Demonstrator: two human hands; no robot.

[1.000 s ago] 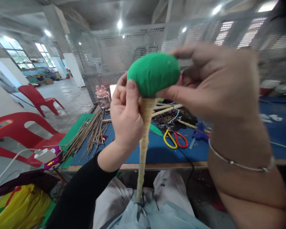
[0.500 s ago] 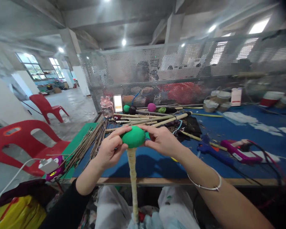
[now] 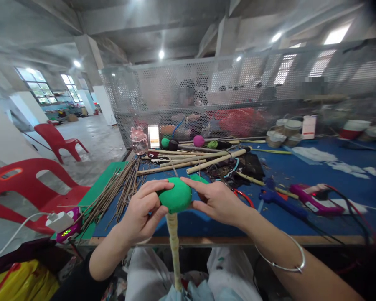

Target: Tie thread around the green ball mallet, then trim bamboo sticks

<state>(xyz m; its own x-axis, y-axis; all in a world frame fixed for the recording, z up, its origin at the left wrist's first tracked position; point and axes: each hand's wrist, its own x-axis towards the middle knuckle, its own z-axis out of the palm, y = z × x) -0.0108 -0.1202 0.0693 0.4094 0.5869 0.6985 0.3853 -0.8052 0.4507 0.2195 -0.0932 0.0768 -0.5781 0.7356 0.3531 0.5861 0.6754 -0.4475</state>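
Observation:
A rounded green fabric-like head (image 3: 176,195) tops a pale, ringed stick (image 3: 173,242) that stands upright between my legs. From the left, my left hand (image 3: 147,207) presses its fingers and thumb against the green head. My right hand (image 3: 214,200) grips the opposite side, index finger on top and thumb lower down. Both hands are closed on the head, which is held just above the table's front edge. The stick's lower end disappears in light blue cloth (image 3: 200,290) at my lap.
Thin brown sticks (image 3: 113,196) and thicker poles (image 3: 217,161) lie on the blue table (image 3: 288,167). At right are a blue glue gun (image 3: 282,202) and a purple power strip (image 3: 313,200). A pink bottle (image 3: 139,141) stands by the mesh screen (image 3: 163,92). Red chairs (image 3: 31,188) stand left.
Both hands and the green head have moved lower in the view. A red cable or handle now shows behind my right hand.

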